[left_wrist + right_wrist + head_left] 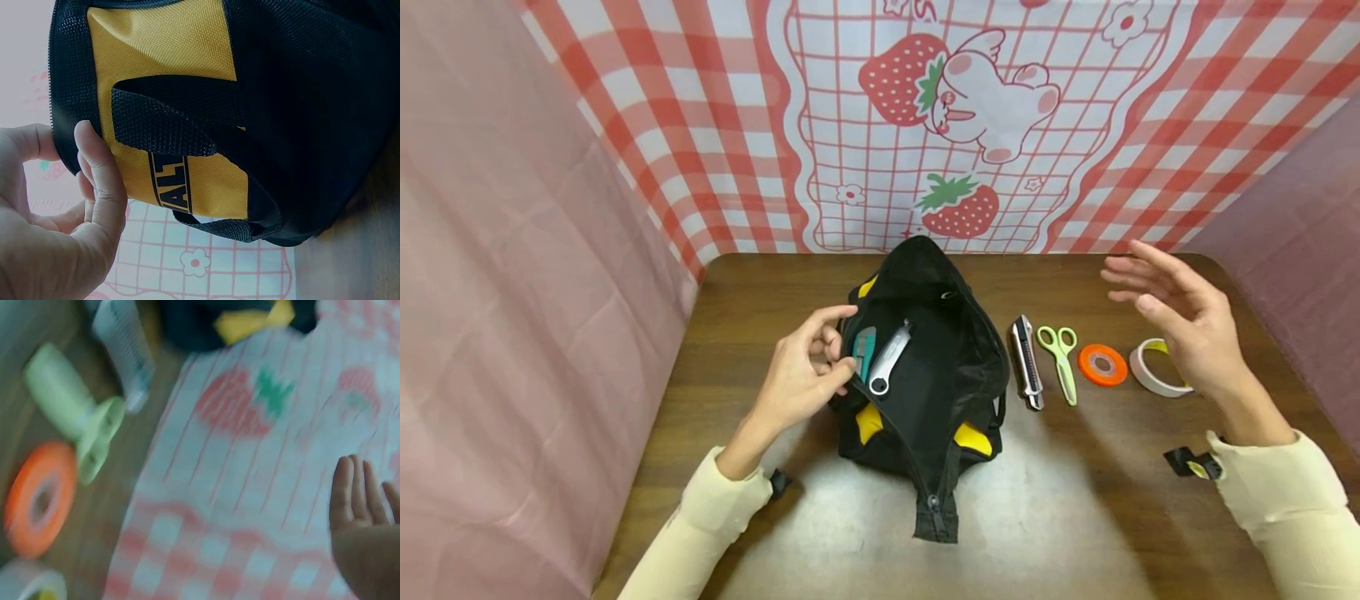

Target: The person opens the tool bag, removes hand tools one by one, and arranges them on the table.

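Note:
An unzipped black-and-yellow tool bag [917, 433] stands on the table with its mouth spread. My left hand [801, 371] holds the left edge of its mouth between thumb and fingers; the left wrist view shows this hand [69, 212] at the zipper edge beside a yellow panel. Inside the bag lie a teal-handled cutter [865, 350] and a slim silver tool with a rounded end [891, 360]. My right hand [1187, 321] hovers with fingers extended, holding nothing, near a white tape roll [1138, 367] that it partly covers in the head view.
To the bag's right, in a row, lie a silver-and-black box cutter [1026, 362], light green scissors [1063, 367] and an orange tape roll [1103, 382]. A checked strawberry cloth [850, 225] hangs behind the wooden table [700, 400], with pink cloth [512, 292] at the left.

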Demonstrator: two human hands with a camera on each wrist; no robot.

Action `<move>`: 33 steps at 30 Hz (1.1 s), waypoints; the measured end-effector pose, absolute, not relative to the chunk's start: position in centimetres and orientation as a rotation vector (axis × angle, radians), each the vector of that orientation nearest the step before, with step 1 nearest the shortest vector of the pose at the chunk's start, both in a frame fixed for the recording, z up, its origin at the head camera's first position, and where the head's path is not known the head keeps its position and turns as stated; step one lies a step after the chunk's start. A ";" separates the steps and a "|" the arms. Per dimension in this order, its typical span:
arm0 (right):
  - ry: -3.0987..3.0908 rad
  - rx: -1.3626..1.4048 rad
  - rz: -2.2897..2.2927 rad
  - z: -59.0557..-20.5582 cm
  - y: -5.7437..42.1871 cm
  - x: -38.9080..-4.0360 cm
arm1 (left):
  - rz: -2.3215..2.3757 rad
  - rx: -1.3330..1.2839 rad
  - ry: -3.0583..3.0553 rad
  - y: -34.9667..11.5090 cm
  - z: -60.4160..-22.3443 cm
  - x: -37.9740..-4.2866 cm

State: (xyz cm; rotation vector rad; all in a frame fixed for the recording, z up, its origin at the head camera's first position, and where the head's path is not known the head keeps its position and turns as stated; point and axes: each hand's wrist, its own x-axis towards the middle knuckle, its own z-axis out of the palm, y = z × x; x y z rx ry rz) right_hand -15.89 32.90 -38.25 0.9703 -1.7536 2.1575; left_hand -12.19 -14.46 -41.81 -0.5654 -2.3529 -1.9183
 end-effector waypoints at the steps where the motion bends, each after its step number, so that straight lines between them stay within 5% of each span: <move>1: -1.739 0.957 2.187 -37.8 31.7 -15.8 | -1.918 -0.565 -2.354 -14.5 -41.8 -12.2; 14: -1.965 0.829 2.512 -34.8 19.6 -14.1 | -1.922 -0.558 -2.355 -14.6 -41.8 -12.2; 28: -2.548 0.188 2.661 -38.8 12.7 -18.5 | -1.929 -0.574 -2.342 -14.4 -41.9 -12.3; 33: -2.743 0.148 2.484 -40.9 11.6 -19.7 | -1.929 -0.572 -2.342 -14.5 -41.8 -12.2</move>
